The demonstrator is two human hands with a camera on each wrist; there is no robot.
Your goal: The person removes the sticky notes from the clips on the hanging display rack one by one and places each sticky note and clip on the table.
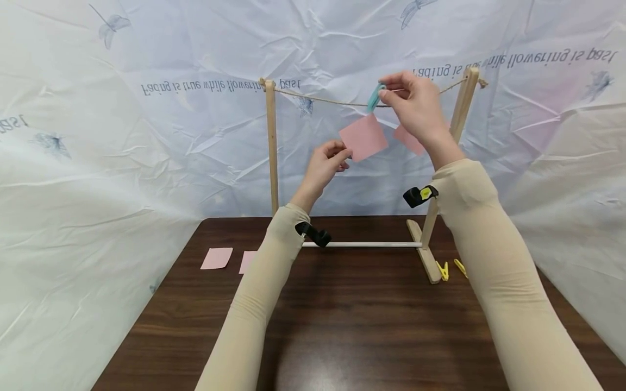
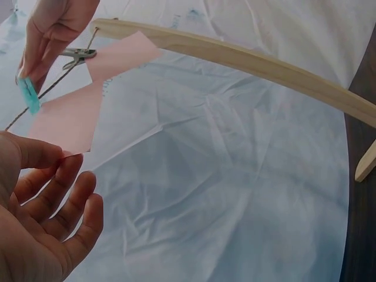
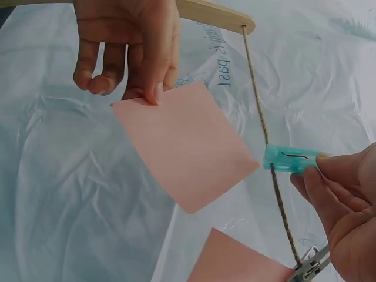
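Note:
My left hand point(image 1: 327, 160) pinches a pink paper square point(image 1: 364, 137) by one corner between thumb and fingertips. The square is raised just below the rope point(image 1: 327, 100), its opposite corner close to a teal clothespin point(image 1: 374, 98). With thumb and fingers, my right hand point(image 1: 418, 103) grips that clothespin, whose far end sits over the rope in the right wrist view. Farther right, a second pink square point(image 2: 120, 56) hangs from the rope by a grey clothespin point(image 2: 79, 54); in the head view my right hand partly covers this square.
Two wooden posts point(image 1: 272, 152) carry the rope, and a white bar point(image 1: 367, 244) runs low between them. Yellow clothespins point(image 1: 443, 270) lie by the right foot. Two pink squares point(image 1: 217, 258) lie at the table's left, one partly behind my left sleeve. A printed sheet hangs behind.

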